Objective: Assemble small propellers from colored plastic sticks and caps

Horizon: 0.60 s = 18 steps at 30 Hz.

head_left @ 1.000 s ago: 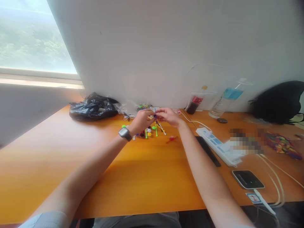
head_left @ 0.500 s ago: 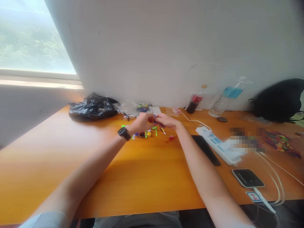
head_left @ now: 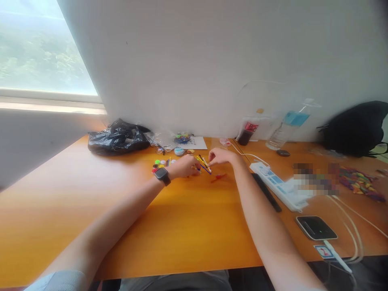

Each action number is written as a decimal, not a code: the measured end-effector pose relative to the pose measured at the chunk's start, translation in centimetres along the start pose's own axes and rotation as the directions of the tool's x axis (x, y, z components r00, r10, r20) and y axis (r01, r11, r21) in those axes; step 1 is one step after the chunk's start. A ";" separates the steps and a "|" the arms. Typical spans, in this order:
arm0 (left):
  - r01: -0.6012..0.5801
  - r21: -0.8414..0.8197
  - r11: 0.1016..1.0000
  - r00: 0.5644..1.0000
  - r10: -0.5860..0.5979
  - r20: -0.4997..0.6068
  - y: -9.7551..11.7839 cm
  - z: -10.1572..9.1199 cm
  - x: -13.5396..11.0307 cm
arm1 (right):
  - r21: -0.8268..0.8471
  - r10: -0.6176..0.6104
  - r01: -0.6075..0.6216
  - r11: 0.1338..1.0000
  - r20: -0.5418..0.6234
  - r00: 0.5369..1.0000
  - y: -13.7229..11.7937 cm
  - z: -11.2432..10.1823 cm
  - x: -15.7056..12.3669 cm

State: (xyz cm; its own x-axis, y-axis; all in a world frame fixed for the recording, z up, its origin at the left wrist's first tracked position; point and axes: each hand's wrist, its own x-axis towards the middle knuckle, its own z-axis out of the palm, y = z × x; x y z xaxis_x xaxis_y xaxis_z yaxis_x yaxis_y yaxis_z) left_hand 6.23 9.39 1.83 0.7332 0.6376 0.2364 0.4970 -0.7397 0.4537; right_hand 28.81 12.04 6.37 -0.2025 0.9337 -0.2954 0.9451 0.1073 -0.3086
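My left hand (head_left: 187,165), with a watch on its wrist, is low over the table among small plastic pieces. Its fingers are curled down, and whatever they hold is hidden. Thin yellow, white and blue plastic sticks (head_left: 205,165) lie just right of its fingertips. On their other side is my right hand (head_left: 220,155), thumb and forefinger pinched by the sticks' ends; I cannot make out what is in the pinch. Small round coloured pieces (head_left: 160,163) lie left of my left hand, partly behind it. A red piece (head_left: 220,176) lies nearer me.
Along the wall are a black plastic bag (head_left: 118,137), a white paper (head_left: 198,142), a round light-blue container (head_left: 179,151), a dark drink bottle (head_left: 247,133) and a water bottle (head_left: 281,131). A power strip (head_left: 280,184) and a black-screened device (head_left: 316,227) are at right.
My hands have come apart from where they met above the pieces. The left has moved down and slightly right, the right a little to the right. The sticks between them now show.
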 end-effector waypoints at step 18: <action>0.067 0.189 0.980 0.994 -0.050 -0.094 -1.0 0.6 0.0 | -0.065 0.063 -0.042 0.997 0.377 0.924 0.9 -0.5 -1.3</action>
State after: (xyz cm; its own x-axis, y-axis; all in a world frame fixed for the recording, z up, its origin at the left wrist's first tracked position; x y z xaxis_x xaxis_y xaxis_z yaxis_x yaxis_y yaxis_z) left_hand 6.03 9.95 0.86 0.6605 0.6910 0.2937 0.6238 -0.7228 0.2976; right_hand 30.10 11.10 6.95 -0.2242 0.7409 -0.6331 0.9673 0.0904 -0.2368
